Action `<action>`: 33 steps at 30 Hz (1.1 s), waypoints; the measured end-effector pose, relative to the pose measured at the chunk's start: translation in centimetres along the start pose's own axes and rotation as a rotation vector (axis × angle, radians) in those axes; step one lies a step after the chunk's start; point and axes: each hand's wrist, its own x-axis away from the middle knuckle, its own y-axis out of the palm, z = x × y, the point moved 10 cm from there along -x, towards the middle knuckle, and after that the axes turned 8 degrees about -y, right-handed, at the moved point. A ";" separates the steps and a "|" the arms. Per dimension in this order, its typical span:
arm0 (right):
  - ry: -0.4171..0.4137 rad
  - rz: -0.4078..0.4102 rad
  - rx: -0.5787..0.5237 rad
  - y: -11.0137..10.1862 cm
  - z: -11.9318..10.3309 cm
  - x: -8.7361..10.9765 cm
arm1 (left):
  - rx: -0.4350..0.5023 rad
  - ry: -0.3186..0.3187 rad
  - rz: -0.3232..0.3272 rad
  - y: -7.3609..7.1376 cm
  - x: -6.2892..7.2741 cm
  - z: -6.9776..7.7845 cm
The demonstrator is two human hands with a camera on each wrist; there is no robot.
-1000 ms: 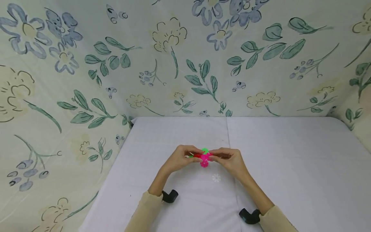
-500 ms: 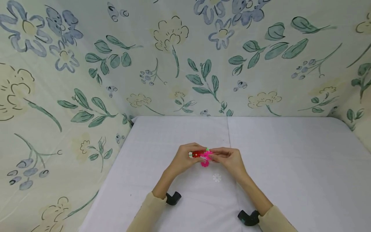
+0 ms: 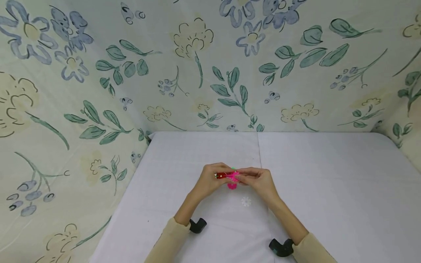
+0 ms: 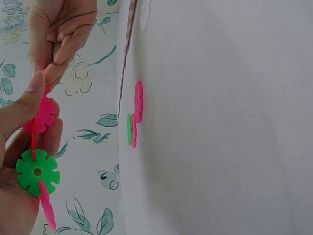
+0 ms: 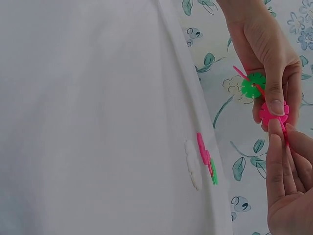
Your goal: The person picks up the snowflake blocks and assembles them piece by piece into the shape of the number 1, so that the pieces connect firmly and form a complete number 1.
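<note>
My left hand [image 3: 211,179] grips a small chain of interlocking flower-shaped plastic discs, snowflake building discs. In the left wrist view the chain shows a green disc [image 4: 38,172], a pink disc [image 4: 47,208] slotted on its lower edge, a red disc [image 4: 33,139] seen edge-on and another pink disc [image 4: 45,115]. The left thumb presses on that last pink disc in the right wrist view. My right hand [image 3: 258,179] pinches a further pink or red disc [image 5: 284,132], edge-on, against it. Fingers partly hide where these two discs meet.
On the white-covered table lie a white disc [image 3: 246,201], a loose-looking pink disc [image 5: 202,148] and a green disc [image 5: 213,172] with a pink or red one against it. Flower-patterned cloth [image 3: 210,73] hangs behind the table. A black wrist mount [image 3: 198,225] sits at the left cuff.
My left hand has shifted slightly right and turned, so the red disc in it shows more. The fingers of both hands have closed nearer together over the pink discs.
</note>
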 end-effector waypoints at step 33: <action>0.096 -0.428 0.295 -1.4 2.4 3.4 | 0.014 -0.171 0.013 -1.7 0.5 -2.9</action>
